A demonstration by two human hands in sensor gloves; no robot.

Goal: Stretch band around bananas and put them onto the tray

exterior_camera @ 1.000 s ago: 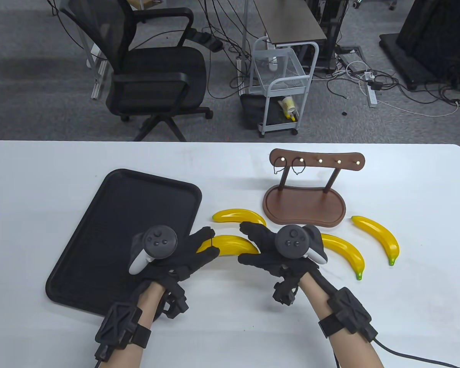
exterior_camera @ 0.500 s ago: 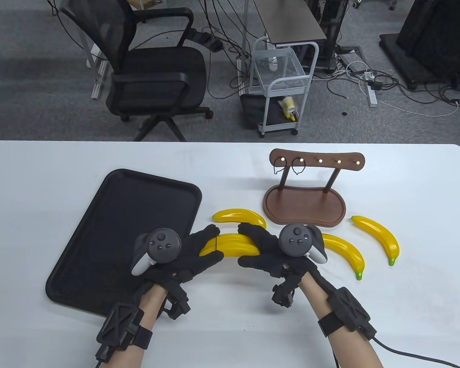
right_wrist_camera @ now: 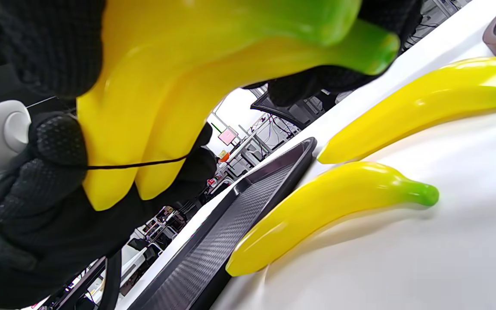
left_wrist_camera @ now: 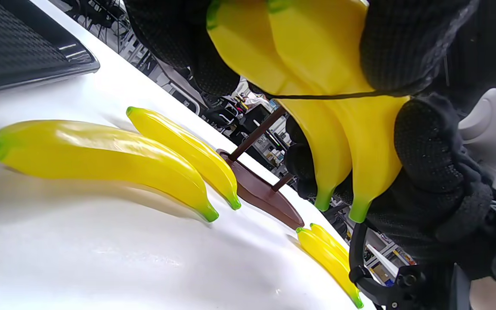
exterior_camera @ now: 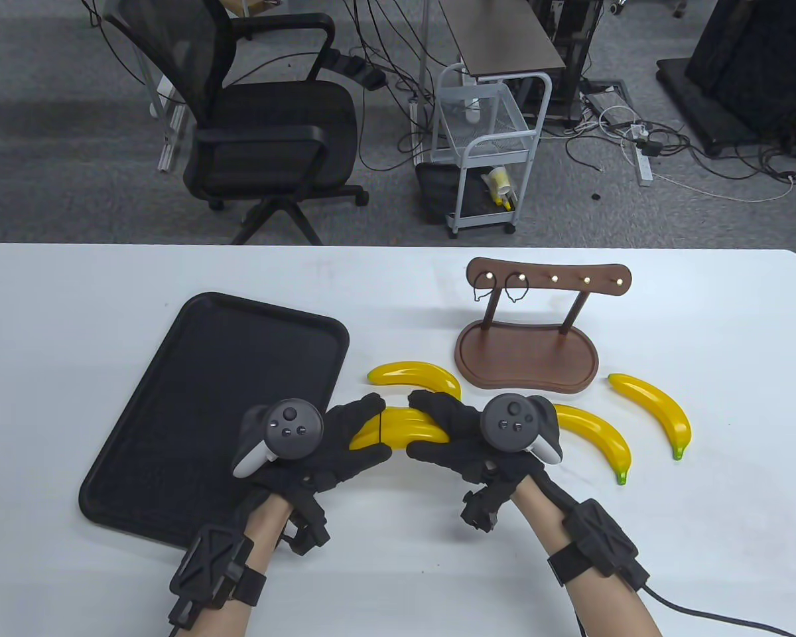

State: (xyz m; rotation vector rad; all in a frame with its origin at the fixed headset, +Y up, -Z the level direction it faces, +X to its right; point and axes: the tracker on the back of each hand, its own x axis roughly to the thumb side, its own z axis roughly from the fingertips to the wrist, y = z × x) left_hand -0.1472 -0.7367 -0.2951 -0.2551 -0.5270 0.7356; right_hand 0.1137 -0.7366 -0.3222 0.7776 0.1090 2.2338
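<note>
Two yellow bananas [exterior_camera: 404, 428] are held side by side above the table between both hands. My right hand [exterior_camera: 431, 428] grips their right ends. My left hand [exterior_camera: 368, 431] holds a thin black band [exterior_camera: 379, 430] stretched across their left ends. The left wrist view shows the band [left_wrist_camera: 338, 95] crossing both bananas [left_wrist_camera: 330, 129] as one taut line. The right wrist view shows the band [right_wrist_camera: 144, 163] close to the yellow tips [right_wrist_camera: 114, 172]. The black tray [exterior_camera: 192, 371] lies left of the hands with nothing on it.
Loose bananas lie on the table: one behind the hands [exterior_camera: 411, 375] and two to the right [exterior_camera: 594, 434] [exterior_camera: 657, 411]. A brown wooden stand [exterior_camera: 527, 358] stands behind them, with two more bands [exterior_camera: 484, 288] hanging from its hooks. An office chair stands beyond the far edge.
My left hand has moved right, carrying the stretched band further onto the bananas' left ends. My right hand shifted slightly left with the bananas.
</note>
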